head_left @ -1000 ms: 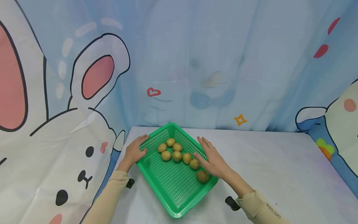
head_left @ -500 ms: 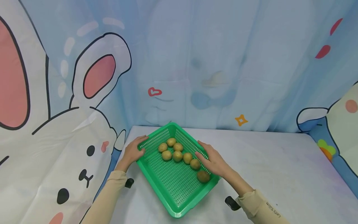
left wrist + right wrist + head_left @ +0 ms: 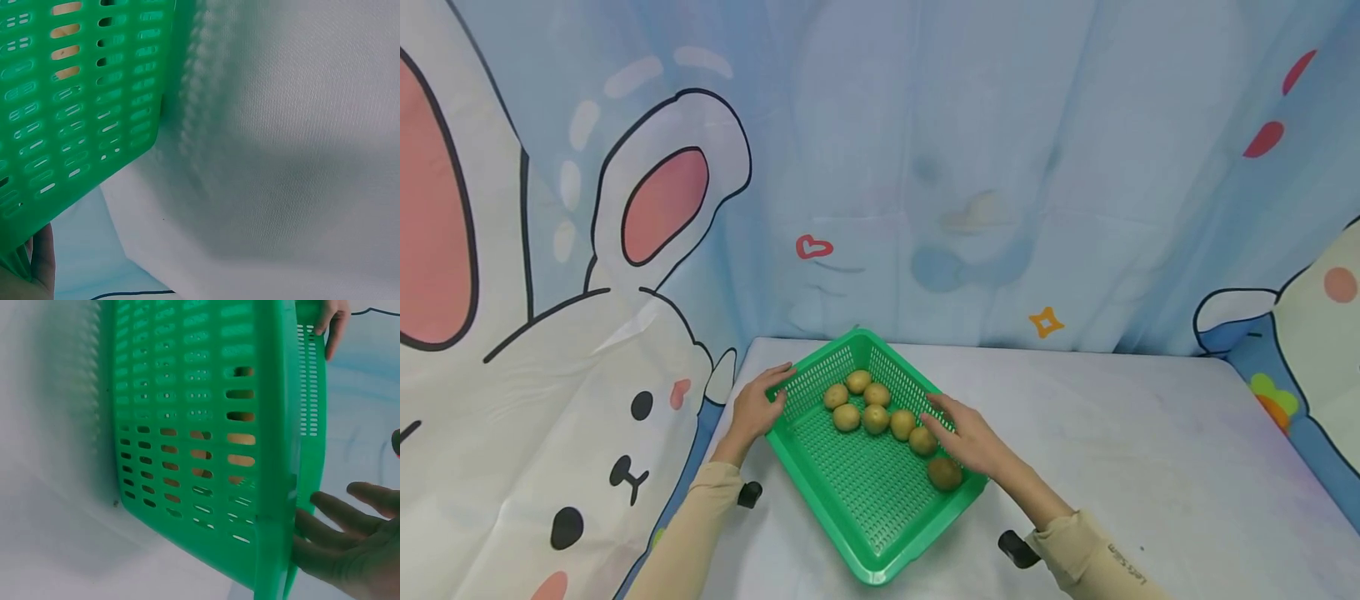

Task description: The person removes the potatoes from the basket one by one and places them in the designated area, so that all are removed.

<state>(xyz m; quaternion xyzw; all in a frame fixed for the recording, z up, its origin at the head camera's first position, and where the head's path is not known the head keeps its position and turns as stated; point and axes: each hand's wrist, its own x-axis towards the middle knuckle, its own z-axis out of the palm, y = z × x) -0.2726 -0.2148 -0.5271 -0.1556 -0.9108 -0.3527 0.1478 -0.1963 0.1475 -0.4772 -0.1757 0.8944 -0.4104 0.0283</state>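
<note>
A green plastic basket (image 3: 842, 508) with slotted walls sits at an angle on the white table. Several brown potatoes (image 3: 875, 418) lie in it, gathered toward its far and right sides; one potato (image 3: 944, 473) rests near the right corner. My left hand (image 3: 756, 410) grips the rim at the left corner, thumb on the inner side; in the left wrist view part of this hand (image 3: 41, 262) shows at the rim. At the right-hand wall, my right hand (image 3: 972, 435) has its fingers extended over the rim; the right wrist view shows them (image 3: 337, 534) spread and right at the rim.
The white table (image 3: 1112, 450) extends to the right of the basket. Behind it hangs a light blue printed curtain (image 3: 865, 167), with a white rabbit figure (image 3: 587, 400) on the left. Black wrist cameras (image 3: 1018, 550) sit below both wrists.
My right hand has come down toward the right-hand rim, its raised fingers lowering. My left hand has shifted slightly outward at the left corner. The basket and potatoes have stayed put.
</note>
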